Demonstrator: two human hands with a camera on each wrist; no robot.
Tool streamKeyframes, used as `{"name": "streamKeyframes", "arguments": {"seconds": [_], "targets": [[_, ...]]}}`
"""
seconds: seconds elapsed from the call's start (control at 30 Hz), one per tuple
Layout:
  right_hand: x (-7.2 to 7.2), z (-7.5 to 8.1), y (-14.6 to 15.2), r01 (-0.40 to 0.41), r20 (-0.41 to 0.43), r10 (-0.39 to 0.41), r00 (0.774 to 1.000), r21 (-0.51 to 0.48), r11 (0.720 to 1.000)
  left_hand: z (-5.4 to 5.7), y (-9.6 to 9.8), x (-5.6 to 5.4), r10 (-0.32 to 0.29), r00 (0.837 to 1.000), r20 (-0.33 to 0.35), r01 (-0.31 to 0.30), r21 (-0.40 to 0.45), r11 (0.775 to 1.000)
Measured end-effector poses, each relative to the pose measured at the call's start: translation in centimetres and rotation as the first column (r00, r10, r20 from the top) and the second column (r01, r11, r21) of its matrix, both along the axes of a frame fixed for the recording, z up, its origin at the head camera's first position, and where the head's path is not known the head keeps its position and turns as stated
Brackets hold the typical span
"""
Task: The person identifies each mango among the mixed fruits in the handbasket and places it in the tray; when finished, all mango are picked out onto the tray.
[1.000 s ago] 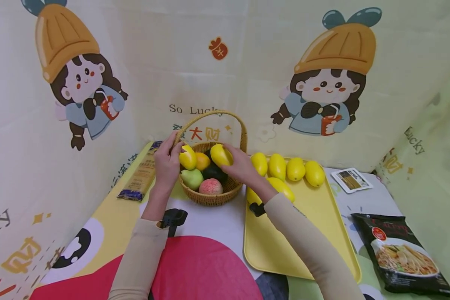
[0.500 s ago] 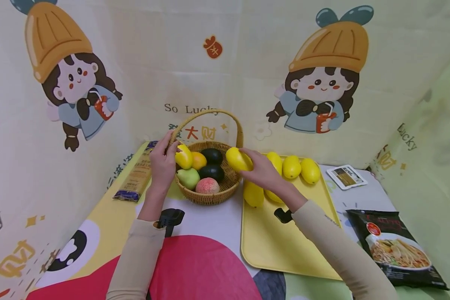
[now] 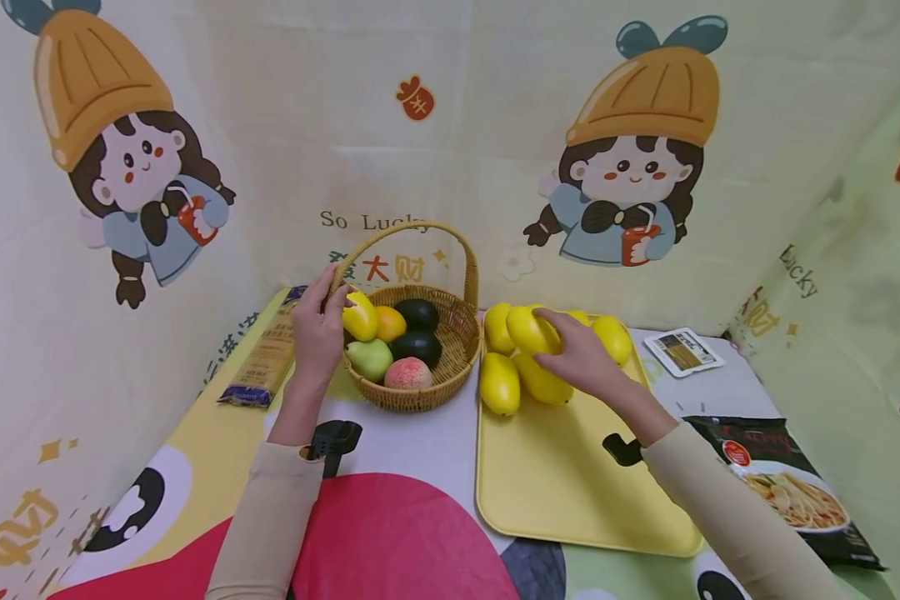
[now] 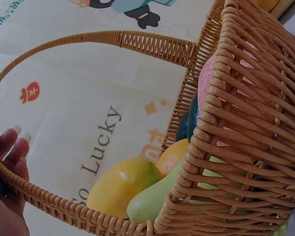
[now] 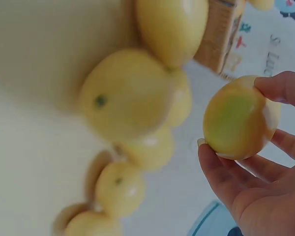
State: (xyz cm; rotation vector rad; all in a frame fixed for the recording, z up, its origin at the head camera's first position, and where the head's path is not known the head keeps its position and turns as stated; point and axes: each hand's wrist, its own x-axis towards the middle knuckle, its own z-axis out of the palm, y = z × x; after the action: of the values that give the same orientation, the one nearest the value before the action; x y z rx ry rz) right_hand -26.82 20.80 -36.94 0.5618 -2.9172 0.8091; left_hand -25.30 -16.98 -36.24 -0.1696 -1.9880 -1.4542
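Observation:
My left hand (image 3: 317, 333) grips the left side of the handle of a wicker basket (image 3: 412, 401); the left wrist view shows fingers round the handle (image 4: 44, 196). Inside the basket lie a yellow mango (image 3: 361, 316), an orange (image 3: 390, 323), a green pear (image 3: 370, 359), a pink peach (image 3: 408, 374) and two dark oval fruits (image 3: 416, 348). Over the yellow tray (image 3: 562, 492), my right hand (image 3: 587, 357) holds another mango (image 5: 236, 118) between thumb and fingertips. Several more mangoes (image 3: 500, 384) rest at the tray's far end, some partly hidden by that hand.
A long tan packet (image 3: 259, 358) lies left of the basket. Right of the tray are a small white packet (image 3: 683, 352) and a black noodle bag (image 3: 798, 492), partly covered by the right sleeve. A printed cloth wall (image 3: 450, 183) stands close behind.
My right hand has carried the mango from over the basket rightward to over the tray. The left hand stays on the basket handle. The head view has shifted slightly right.

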Motion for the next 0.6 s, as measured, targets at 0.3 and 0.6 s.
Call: {"name": "streamKeyframes", "arguments": {"seconds": [0.3,0.6], "targets": [[0.2,-1.8,4.7,0.073,-0.002,-0.073,0.997,0.043,0.996,-1.6,-0.8,-1.1,0.016,1.0,-0.023,-0.017,-0.018,1.0],[1.0,-3.9,6.6,0.113,0.028,-0.116,0.993,0.081,0.99,-1.5,-0.7,-1.3,0.023,0.998,-0.057,-0.024,-0.03,0.999]]}}
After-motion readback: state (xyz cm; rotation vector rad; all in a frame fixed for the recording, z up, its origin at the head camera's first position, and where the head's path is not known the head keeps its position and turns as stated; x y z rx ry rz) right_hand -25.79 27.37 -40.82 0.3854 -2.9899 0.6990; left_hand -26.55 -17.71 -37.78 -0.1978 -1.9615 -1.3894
